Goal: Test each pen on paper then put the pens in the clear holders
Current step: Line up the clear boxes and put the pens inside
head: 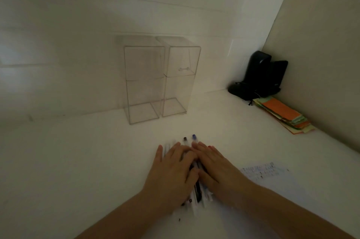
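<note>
Left hand (171,170): you lay it flat, palm down, fingers spread.
Right hand (212,164): flat, palm down, touching your left.

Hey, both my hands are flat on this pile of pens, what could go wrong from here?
1. The pens lie loose under the left hand and right hand; pressing or sliding could roll some away across the white table.
2. The two clear holders are tall, narrow and hard to see in this dim light; a reaching hand might knock them over.
</note>
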Demonstrator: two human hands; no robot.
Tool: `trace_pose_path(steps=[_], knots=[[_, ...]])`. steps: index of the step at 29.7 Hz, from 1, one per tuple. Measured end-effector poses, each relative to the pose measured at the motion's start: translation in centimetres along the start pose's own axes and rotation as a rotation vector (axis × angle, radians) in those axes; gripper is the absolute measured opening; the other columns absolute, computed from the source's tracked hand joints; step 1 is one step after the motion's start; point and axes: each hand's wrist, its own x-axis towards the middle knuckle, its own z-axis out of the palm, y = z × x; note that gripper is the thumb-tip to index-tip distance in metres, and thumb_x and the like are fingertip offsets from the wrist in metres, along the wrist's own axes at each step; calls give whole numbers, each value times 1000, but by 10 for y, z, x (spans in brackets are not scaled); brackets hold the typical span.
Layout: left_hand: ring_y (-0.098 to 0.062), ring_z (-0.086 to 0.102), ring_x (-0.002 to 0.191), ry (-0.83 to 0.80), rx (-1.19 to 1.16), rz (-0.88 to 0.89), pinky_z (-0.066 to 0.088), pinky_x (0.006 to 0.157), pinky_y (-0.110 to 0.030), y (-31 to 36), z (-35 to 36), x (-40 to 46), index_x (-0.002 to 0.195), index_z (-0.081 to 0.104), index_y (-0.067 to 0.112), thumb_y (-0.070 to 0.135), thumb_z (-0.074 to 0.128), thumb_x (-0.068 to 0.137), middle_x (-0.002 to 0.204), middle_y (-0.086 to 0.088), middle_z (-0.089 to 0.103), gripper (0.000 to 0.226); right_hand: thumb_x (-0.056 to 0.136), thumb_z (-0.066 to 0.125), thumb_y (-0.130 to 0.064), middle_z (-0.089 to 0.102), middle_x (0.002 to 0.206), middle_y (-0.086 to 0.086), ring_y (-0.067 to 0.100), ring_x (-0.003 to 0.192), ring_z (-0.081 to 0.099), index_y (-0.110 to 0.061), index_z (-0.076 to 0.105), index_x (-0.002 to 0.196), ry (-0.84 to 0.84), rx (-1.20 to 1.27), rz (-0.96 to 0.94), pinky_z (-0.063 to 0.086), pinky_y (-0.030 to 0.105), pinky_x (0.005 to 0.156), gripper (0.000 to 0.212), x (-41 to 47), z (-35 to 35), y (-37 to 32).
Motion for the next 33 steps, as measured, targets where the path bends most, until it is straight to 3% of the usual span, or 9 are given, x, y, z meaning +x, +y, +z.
trace_pose_path(steps=[6, 9, 15, 17, 19, 22, 26, 30, 33], knots=[[-7, -21, 136, -69, 78, -30, -17, 111, -33, 10, 5, -9, 141, -15, 24, 69, -33, 57, 146, 10, -22, 97, 64, -27, -69, -23, 146, -8, 5, 137, -22, -17, -19, 134, -26, -13, 3, -19, 16, 109, 88, -14, 5, 0], [-9, -22, 136, -120, 147, -15, -17, 109, -31, 7, 3, -10, 139, -18, 19, 68, -29, 60, 149, 4, -22, 94, 60, -26, -69, -26, 143, -5, 8, 134, -27, -13, -22, 131, -56, -34, -2, -24, 12, 104, 91, -13, 1, 1], [-11, -13, 139, -148, 51, -4, -12, 111, -29, 5, -11, -5, 145, -3, 18, 74, -31, 55, 155, 3, -8, 109, 95, 30, -42, -6, 148, -25, -5, 139, -5, -29, 7, 145, 5, 365, 170, -6, 4, 104, 57, -10, -9, -1], [-8, 8, 138, 65, -139, -55, 3, 113, -24, -7, -27, 5, 141, 23, 22, 71, -7, 76, 151, 5, 16, 87, 92, 37, -45, 7, 146, -29, -6, 137, 8, -37, 19, 141, 102, 487, 207, 8, 3, 103, 53, -3, -25, 1], [-11, 37, 114, 495, -284, -76, 27, 96, -21, -30, -45, 19, 113, 48, 20, 58, 32, 89, 119, 1, 43, 49, 89, 42, -46, 15, 147, -23, -5, 133, 16, -43, 20, 137, 190, 499, 199, 17, 7, 102, 53, 12, -44, 7], [-24, 42, 103, 886, -428, -280, 37, 93, -37, -78, -62, 44, 109, 45, 2, 26, 67, 78, 109, -6, 35, 45, 88, 54, -40, 18, 152, -9, 3, 129, 25, -31, 15, 144, 277, 515, 273, 21, 18, 99, 69, 56, -68, 20], [-17, 17, 137, 591, -712, -454, 14, 109, -26, -115, -56, 73, 144, 5, 15, 35, 63, 78, 150, -2, 11, 90, 79, 66, -41, 16, 155, 1, 19, 140, 21, -26, 4, 147, 287, 775, 361, 24, 35, 108, 94, 123, -84, 28], [-5, 13, 136, 509, -708, -279, 10, 113, -27, -117, -37, 86, 133, -1, 45, 33, 53, 86, 151, 7, 9, 72, 83, 63, -38, 27, 152, 3, 19, 136, 30, -24, 16, 145, 304, 975, 316, 30, 32, 100, 79, 155, -83, 29], [-5, 18, 133, 461, -765, -289, 14, 107, -15, -112, -38, 88, 139, 3, 34, 19, 51, 90, 151, 3, 15, 70, 88, 56, -37, 44, 140, 3, 17, 122, 46, -25, 34, 136, 434, 919, 333, 37, 30, 95, 54, 145, -77, 37]])
